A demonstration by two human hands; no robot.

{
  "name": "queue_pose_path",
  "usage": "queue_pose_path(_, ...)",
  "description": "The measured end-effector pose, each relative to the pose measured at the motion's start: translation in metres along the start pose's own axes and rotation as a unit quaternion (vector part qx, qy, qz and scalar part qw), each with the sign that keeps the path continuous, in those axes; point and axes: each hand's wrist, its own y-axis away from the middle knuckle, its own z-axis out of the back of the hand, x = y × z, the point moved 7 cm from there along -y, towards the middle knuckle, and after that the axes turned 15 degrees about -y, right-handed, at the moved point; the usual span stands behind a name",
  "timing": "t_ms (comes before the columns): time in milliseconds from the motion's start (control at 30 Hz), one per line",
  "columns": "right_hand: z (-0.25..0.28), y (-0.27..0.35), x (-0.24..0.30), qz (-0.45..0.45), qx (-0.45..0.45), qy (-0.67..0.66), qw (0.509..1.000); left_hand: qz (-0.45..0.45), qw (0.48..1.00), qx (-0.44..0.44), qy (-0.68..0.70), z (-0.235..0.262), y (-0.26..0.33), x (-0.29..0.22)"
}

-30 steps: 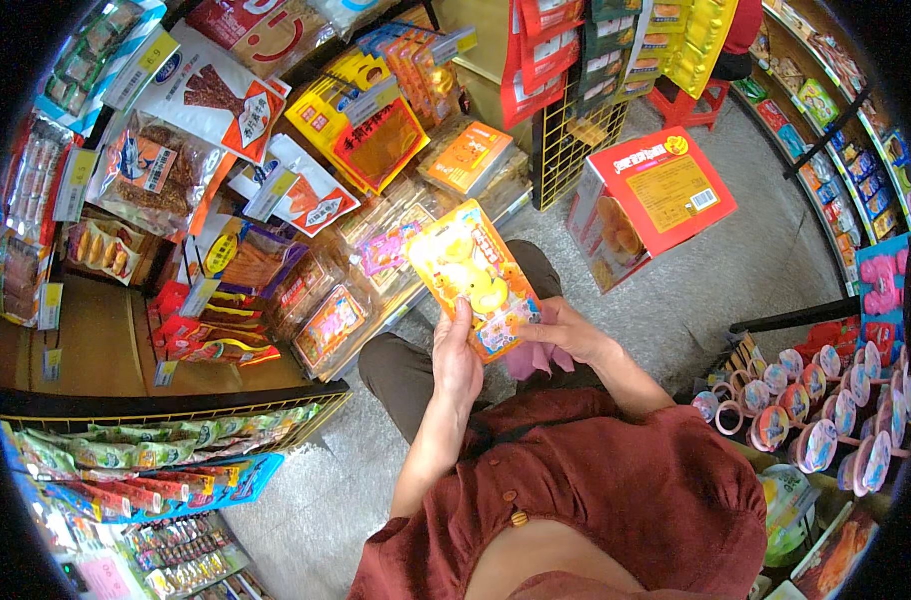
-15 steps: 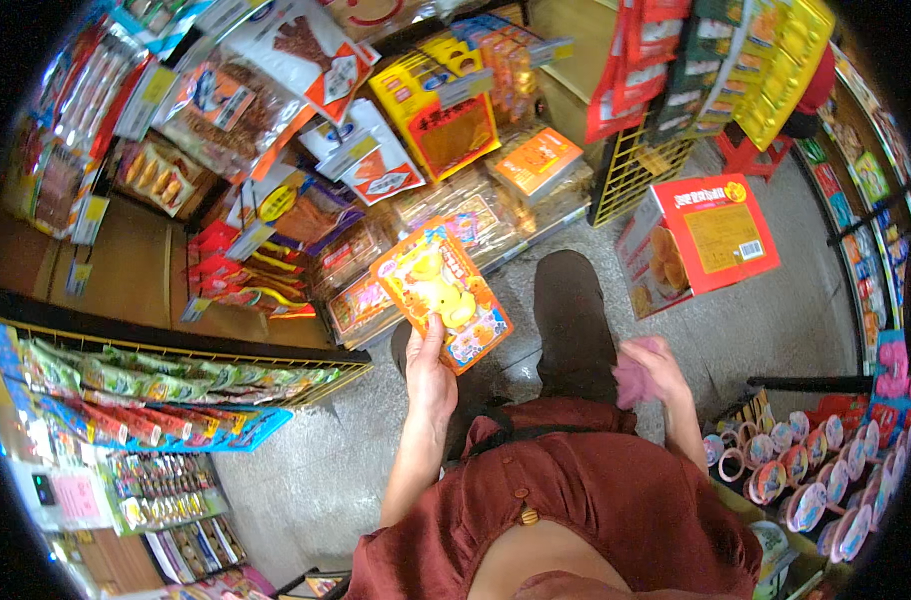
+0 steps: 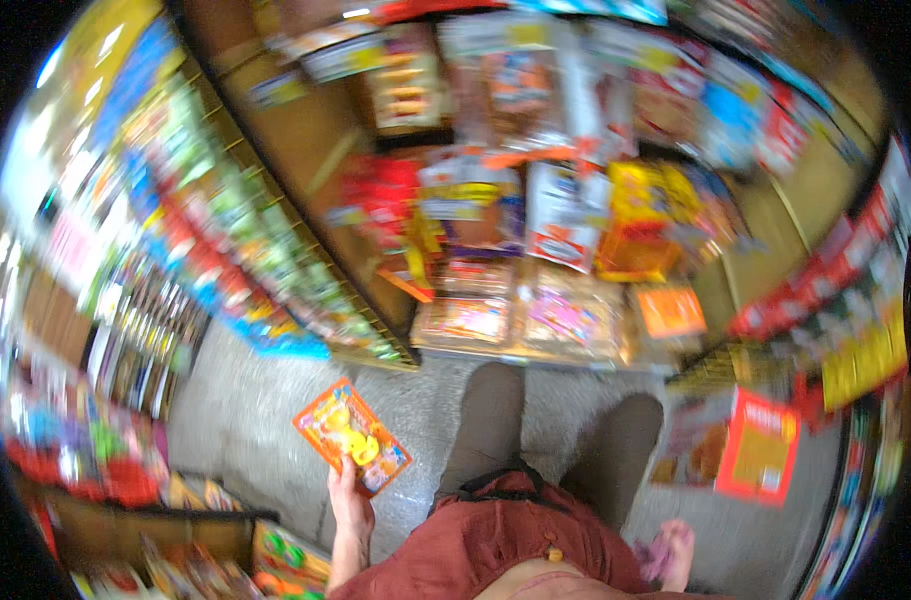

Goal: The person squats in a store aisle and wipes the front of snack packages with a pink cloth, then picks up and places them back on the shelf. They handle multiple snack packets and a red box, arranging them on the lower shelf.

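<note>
Plainly, the left hand [image 3: 351, 501] pinches an orange packet [image 3: 354, 437]; the right hand [image 3: 680, 549] curls around pink cloth [image 3: 653, 560].

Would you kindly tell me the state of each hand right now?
Left hand: closed, holding an orange-and-yellow package by its lower edge.
Right hand: holding a crumpled pink cloth; finger details are blurred.

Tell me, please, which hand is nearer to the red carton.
Right. The right hand is below the red carton in view, on the same side of the legs; the left hand is across the legs, holding the flat orange packet.
</note>
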Motion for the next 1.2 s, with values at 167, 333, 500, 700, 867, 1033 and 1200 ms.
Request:
queue_pose_path(167, -0.046, -0.061, 0.003, 0.028, 0.016, 0.093, 0.995, -0.026, 0.995, -0.037, 0.084, 0.023, 0.001, 0.008)
queue_pose_path(333, -0.100, -0.090, 0.002, 0.004, 0.046, 0.135, 0.990, 0.033, 0.991, -0.099, 0.086, 0.043, 0.016, 0.027)
queue_pose_path(500, -0.131, -0.101, -0.003, -0.008, 0.077, 0.161, 0.984, 0.018, 0.985, -0.128, 0.111, 0.058, 0.034, 0.031)
queue_pose_path(700, -0.146, -0.107, -0.006, -0.014, 0.092, 0.175, 0.980, 0.050, 0.986, -0.117, 0.108, 0.057, 0.036, 0.036)
queue_pose_path(867, -0.152, -0.109, -0.005, -0.017, 0.100, 0.183, 0.978, 0.095, 0.980, -0.134, 0.117, 0.068, 0.044, 0.039)
queue_pose_path(1033, -0.155, -0.110, -0.001, -0.013, 0.102, 0.191, 0.976, 0.113, 0.973, -0.189, 0.072, 0.088, 0.053, 0.038)
queue_pose_path(1200, -0.158, -0.108, 0.003, -0.007, 0.106, 0.193, 0.975, 0.158, 0.961, -0.195, 0.119, 0.086, 0.051, 0.040)
